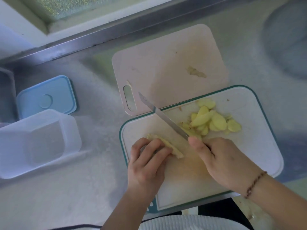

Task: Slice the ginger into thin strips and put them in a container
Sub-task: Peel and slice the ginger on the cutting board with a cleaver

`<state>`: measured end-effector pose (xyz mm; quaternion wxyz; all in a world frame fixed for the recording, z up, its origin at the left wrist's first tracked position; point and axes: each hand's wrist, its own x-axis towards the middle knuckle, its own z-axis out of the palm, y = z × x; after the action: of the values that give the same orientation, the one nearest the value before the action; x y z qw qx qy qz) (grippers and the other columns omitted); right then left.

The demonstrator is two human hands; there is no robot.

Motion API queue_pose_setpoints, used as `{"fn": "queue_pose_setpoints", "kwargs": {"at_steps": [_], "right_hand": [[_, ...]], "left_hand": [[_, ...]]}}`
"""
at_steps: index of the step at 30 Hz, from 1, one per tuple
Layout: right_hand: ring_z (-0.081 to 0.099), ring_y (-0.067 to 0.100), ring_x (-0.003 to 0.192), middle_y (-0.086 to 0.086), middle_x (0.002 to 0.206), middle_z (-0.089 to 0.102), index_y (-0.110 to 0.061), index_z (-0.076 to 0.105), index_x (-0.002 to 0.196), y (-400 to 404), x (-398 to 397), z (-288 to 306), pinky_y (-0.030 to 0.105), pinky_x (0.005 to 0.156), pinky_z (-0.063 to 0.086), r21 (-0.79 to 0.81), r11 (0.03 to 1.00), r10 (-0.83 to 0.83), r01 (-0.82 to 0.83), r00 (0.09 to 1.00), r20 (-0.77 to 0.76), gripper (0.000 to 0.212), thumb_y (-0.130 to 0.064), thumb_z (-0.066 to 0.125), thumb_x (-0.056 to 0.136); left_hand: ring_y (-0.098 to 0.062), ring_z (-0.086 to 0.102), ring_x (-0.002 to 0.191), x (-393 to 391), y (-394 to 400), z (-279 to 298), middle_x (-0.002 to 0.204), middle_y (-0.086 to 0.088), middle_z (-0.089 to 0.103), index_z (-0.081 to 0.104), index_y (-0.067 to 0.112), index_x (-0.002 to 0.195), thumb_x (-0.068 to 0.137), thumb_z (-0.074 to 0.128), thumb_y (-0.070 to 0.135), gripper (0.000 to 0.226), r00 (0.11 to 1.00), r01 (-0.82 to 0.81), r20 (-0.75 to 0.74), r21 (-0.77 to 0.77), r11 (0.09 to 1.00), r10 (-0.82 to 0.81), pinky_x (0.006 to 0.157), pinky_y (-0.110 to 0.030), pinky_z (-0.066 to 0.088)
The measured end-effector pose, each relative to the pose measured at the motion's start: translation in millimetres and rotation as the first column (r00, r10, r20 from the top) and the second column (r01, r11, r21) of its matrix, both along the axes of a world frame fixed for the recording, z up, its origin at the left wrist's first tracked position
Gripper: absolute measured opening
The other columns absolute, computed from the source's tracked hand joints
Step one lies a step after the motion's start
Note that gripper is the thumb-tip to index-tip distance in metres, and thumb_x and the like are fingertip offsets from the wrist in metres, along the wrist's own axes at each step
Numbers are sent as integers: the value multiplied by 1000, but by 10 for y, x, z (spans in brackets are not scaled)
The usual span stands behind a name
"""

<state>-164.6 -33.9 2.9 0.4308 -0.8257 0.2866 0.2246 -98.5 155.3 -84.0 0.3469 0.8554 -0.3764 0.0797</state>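
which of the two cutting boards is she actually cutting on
The green-rimmed white board nearest the person; both hands and the ginger slices are on it. The pink board behind holds only a scrap.

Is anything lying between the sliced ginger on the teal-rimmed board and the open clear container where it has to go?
Nothing visible. Bare steel counter separates the teal-rimmed white cutting board with its pale yellow ginger slices from the lidless clear plastic container. Its blue lid lies behind it.

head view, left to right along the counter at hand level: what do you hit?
Clear container → left hand holding down a ginger stack → right hand gripping the knife → bare right end of the teal-rimmed cutting board.
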Motion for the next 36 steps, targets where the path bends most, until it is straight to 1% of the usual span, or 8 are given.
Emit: {"fn": "queue_pose_setpoints", "kwargs": {"at_steps": [5,8,13,18,23,26,33,36], "right_hand": [[35,9,39,-5,38,31,-16,29,50,-37,-94,34,20,47,37,-44,994,-100,103,993,63,64,-71,23,83],[37,7,41,-4,42,34,-17,33,51,55,-265,76,20,48,35,8,997,-81,81,994,76,70,-79,19,80],[42,12,47,3,49,42,-17,45,70,243,-509,85,23,50,34,56,998,-40,37,998,53,72,-84,18,73],[42,11,47,-2,46,42,-22,47,69,299,-577,127,21,48,30,67,997,-46,44,999,29,69,-85,17,70],[45,11,47,-4,46,44,-26,49,70,294,-585,179,19,46,30,59,998,-39,37,999,37,68,-86,17,70],[47,10,48,-5,46,46,-31,49,67,302,-567,192,19,46,31,56,998,-39,37,999,34,65,-87,15,69],[47,8,48,-5,47,45,-25,48,71,295,-549,190,19,49,35,49,998,-32,30,999,30,71,-87,14,69],[49,8,50,-7,49,48,-29,49,73,305,-550,194,19,50,36,44,999,-32,31,999,25,69,-87,12,69]], "left_hand": [[-29,55,100,22,27,1,97,-8,72,80,5,84,78,77,-9,15,996,80,-22,-31,996,-81,94,-31,47],[-28,56,104,21,34,-17,96,-10,72,80,3,84,76,78,-10,15,996,94,3,-30,995,-94,97,-33,48],[-27,56,105,-20,11,-16,105,-3,67,80,4,87,89,73,4,8,997,79,27,-42,996,-78,100,-31,46],[-28,56,107,-15,-5,-10,111,0,63,71,13,100,92,69,4,13,995,97,-5,-79,992,-98,97,-34,48],[-30,57,104,-16,-7,-12,105,-5,70,68,14,103,103,57,10,12,995,100,-14,-94,990,-102,98,-32,45],[-30,57,104,-22,-2,-15,105,-6,71,69,14,102,102,57,9,13,995,101,-14,-97,990,-103,98,-31,45],[-33,58,101,-15,-3,-27,101,-9,72,68,14,102,100,56,3,16,993,115,-14,-97,989,-117,97,-31,44],[-33,58,101,-15,-1,-35,101,-9,72,68,14,103,99,57,2,17,993,116,-12,-97,989,-117,98,-30,43]]}}
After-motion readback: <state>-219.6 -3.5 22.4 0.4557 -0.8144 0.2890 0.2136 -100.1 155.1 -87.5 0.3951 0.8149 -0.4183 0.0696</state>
